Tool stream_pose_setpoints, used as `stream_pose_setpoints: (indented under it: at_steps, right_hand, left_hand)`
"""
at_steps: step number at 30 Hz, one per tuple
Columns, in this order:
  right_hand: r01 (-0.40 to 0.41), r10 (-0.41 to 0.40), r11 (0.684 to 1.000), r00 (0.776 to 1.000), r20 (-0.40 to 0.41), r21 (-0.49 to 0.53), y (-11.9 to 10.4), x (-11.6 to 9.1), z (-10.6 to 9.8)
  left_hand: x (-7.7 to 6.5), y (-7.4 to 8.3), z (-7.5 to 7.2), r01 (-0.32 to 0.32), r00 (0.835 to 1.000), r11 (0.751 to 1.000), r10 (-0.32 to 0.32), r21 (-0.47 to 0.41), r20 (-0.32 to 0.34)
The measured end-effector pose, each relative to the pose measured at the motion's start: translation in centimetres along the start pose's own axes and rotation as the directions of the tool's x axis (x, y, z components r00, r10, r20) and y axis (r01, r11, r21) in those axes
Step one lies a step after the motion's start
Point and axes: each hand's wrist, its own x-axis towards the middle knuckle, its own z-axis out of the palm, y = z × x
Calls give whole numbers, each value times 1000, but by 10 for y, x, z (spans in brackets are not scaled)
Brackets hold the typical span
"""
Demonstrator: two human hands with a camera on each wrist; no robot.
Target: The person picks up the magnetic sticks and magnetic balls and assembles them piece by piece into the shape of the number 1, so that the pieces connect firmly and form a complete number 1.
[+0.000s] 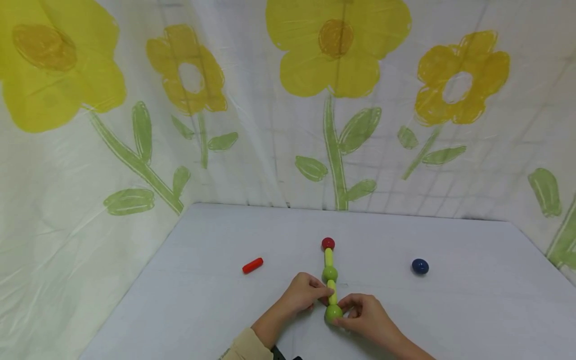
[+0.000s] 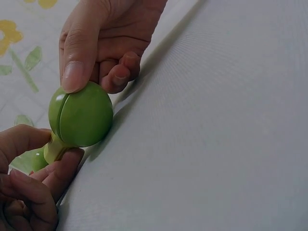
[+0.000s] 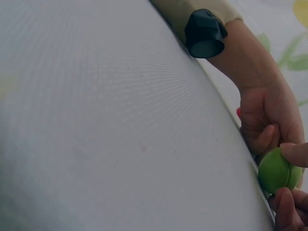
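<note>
A straight chain of toy pieces lies on the table, running away from me. At its far end is a red ball [image 1: 328, 243], then a yellow-green rod [image 1: 329, 257], a green ball [image 1: 330, 273], a second yellow-green rod [image 1: 332, 292] and a larger green ball [image 1: 333, 314] at the near end. My left hand [image 1: 306, 292] pinches the nearer rod between thumb and finger. My right hand [image 1: 366, 316] grips the near green ball from the right. In the left wrist view this green ball [image 2: 86, 115] shows a groove and meets the rod's end.
A loose red rod [image 1: 253, 265] lies to the left on the white table [image 1: 189, 300]. Off to the right sits a dark blue ball [image 1: 420, 266]. Behind the table hangs a white curtain [image 1: 252, 165] printed with yellow flowers.
</note>
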Motion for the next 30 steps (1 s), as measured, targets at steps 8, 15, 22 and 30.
stream_pose_setpoints:
  at_steps: [8, 15, 22, 30]
  right_hand:
    - [7, -7, 1000, 1000, 2, 5, 0, 0, 0]
    - [10, -10, 1000, 1000, 17, 4, 1, 1, -1]
    - [1, -1, 1000, 1000, 17, 20, 3, 1, -1]
    - [-20, 20, 1000, 1000, 5, 16, 2, 4, 0]
  left_hand:
    - [0, 1, 0, -1, 1000, 1000, 1, -1, -5]
    - [0, 0, 0, 15, 1000, 1000, -15, 10, -6]
    - [0, -1, -2, 5, 1000, 1000, -4, -3, 12]
    - [2, -6, -17, -35, 999, 998, 35, -57, -2]
